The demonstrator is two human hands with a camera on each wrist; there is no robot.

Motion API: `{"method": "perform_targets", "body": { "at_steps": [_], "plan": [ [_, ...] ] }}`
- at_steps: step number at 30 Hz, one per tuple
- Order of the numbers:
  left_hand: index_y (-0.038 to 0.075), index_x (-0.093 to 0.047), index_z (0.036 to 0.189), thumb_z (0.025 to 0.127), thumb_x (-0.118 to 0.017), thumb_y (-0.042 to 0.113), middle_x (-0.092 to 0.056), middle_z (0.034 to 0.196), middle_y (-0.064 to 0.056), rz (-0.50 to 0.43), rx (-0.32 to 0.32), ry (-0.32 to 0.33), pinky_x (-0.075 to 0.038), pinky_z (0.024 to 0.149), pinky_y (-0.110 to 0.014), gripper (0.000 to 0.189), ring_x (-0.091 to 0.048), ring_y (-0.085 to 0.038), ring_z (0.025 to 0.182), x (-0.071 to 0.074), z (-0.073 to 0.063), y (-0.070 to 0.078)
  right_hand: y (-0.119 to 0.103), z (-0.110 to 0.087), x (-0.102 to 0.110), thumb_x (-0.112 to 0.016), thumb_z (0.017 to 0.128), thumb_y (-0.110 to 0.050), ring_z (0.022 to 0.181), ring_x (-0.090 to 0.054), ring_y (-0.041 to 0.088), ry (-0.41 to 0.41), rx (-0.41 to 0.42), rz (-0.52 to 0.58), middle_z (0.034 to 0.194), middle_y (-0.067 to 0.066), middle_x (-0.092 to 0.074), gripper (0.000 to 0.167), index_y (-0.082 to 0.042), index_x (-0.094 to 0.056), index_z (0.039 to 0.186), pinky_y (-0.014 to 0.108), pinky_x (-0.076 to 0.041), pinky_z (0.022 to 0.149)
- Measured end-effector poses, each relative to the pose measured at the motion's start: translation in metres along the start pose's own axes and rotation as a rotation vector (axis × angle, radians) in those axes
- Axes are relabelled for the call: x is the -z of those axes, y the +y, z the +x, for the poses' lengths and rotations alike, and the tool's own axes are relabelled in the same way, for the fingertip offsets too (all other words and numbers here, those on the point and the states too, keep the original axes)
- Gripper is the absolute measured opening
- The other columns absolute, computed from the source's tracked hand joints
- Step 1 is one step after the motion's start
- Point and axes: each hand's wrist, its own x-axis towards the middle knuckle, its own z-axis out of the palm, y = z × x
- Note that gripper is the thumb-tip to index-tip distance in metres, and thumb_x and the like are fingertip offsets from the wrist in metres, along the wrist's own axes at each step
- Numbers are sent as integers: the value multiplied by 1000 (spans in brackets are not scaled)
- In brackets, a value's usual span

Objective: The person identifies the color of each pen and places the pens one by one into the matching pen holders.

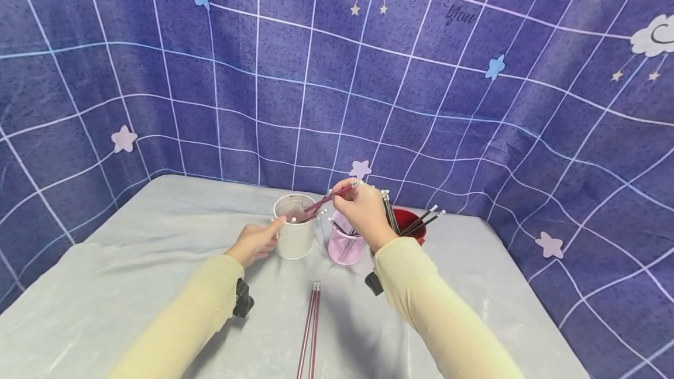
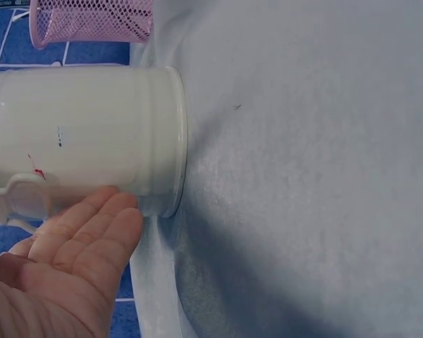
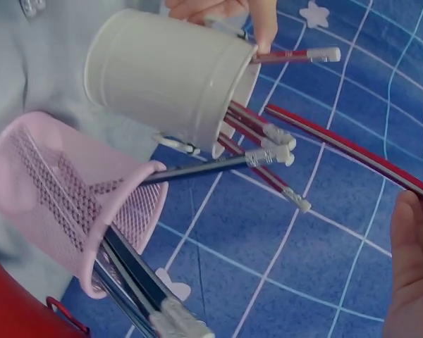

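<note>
In the head view, my right hand [image 1: 363, 209] pinches a dark red pencil [image 1: 327, 199], its lower end over the mouth of a white bucket [image 1: 295, 241]. The right wrist view shows this red pencil [image 3: 345, 148] slanting from the fingers towards the bucket's opening. My left hand [image 1: 255, 241] holds the bucket at its left side, thumb at the rim and fingers along the wall beside the small handle [image 2: 21, 184]. Several red pencils [image 3: 250, 127] with white ends stick out of the bucket. The tip of the held pencil is close to them.
Right of the bucket stands a pink mesh cup [image 1: 344, 250] with dark pencils. Behind my right wrist is a red container [image 1: 405, 221] with black pencils [image 1: 421, 222]. More dark red pencils [image 1: 308, 332] lie on the grey cloth in front. A blue patterned curtain [image 1: 316, 75] hangs behind.
</note>
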Motion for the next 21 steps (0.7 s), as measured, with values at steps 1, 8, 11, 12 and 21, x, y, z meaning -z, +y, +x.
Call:
{"method": "perform_targets", "body": {
  "at_steps": [1,8,11,12,21],
  "plan": [
    [-24,-39,127,94,-52,50,-50,124,-39,4,-1,1,-43,100,-54,82,-49,-47,120,0,1,-1,-1,4,1,-62,75,-2,58,-55,10,-22,-13,-26,69,7,-69,9,-4,-69,81,21,-44,56],
    [-22,-42,126,93,-53,52,-52,124,-37,9,3,1,-44,99,-53,82,-50,-46,120,0,3,-1,-9,34,8,-64,76,-3,74,-61,18,-198,-119,-102,76,6,-69,8,-4,-69,82,26,-49,68],
    [-22,-43,126,94,-53,50,-51,124,-37,4,3,0,-43,100,-53,79,-50,-46,120,1,2,-2,-12,41,6,-64,75,-2,73,-61,19,-249,-107,-120,78,8,-71,12,-2,-70,86,26,-48,67],
    [-21,-44,125,95,-53,50,-51,124,-37,1,4,3,-43,100,-53,78,-50,-46,120,1,2,-2,-13,42,5,-64,74,-2,72,-61,18,-265,-102,-119,78,9,-72,14,-1,-70,87,26,-48,68],
    [-23,-39,129,96,-51,49,-50,126,-37,6,20,-5,-43,100,-52,80,-48,-45,121,-1,-3,3,-14,37,-14,-64,74,1,68,-60,16,-212,-185,-93,78,10,-72,15,0,-70,88,25,-49,64]
  ]
}}
